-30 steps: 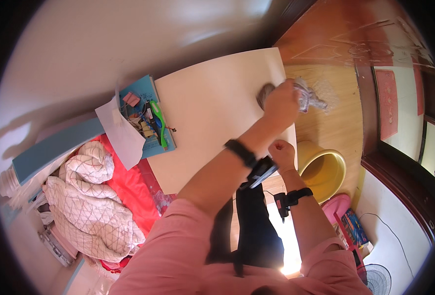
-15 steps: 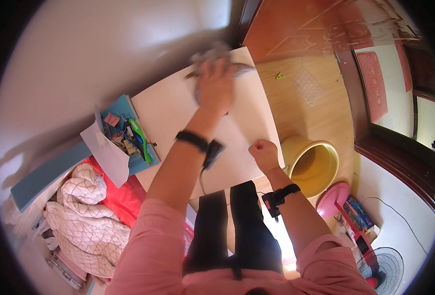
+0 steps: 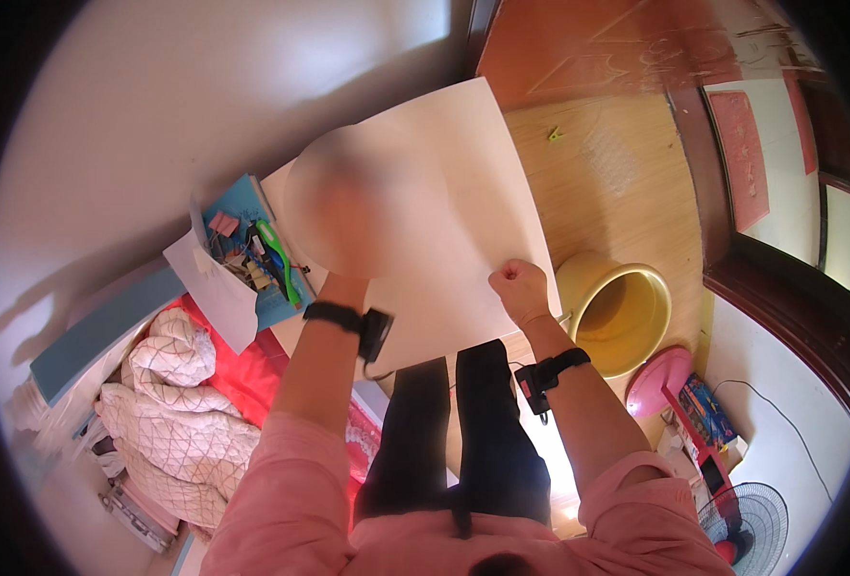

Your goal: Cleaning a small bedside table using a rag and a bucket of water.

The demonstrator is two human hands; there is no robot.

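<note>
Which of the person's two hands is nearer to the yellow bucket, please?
The right hand, curled into a fist near the right edge of the table, is nearer to the yellow bucket. The blurred left hand is farther away, toward the table's left side.

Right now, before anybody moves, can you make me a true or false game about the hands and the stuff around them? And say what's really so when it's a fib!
1. The person's bare right hand is curled into a fist. True.
2. The round yellow bucket stands left of the flat cream tabletop. False: the bucket is to the tabletop's right.
3. A small green clip lies on the wooden floor. True.
4. The crumpled quilted blanket is plain dark blue. False: the blanket is whitish with thin crossing lines.
5. The person's bare left hand looks blurry. True.
</note>
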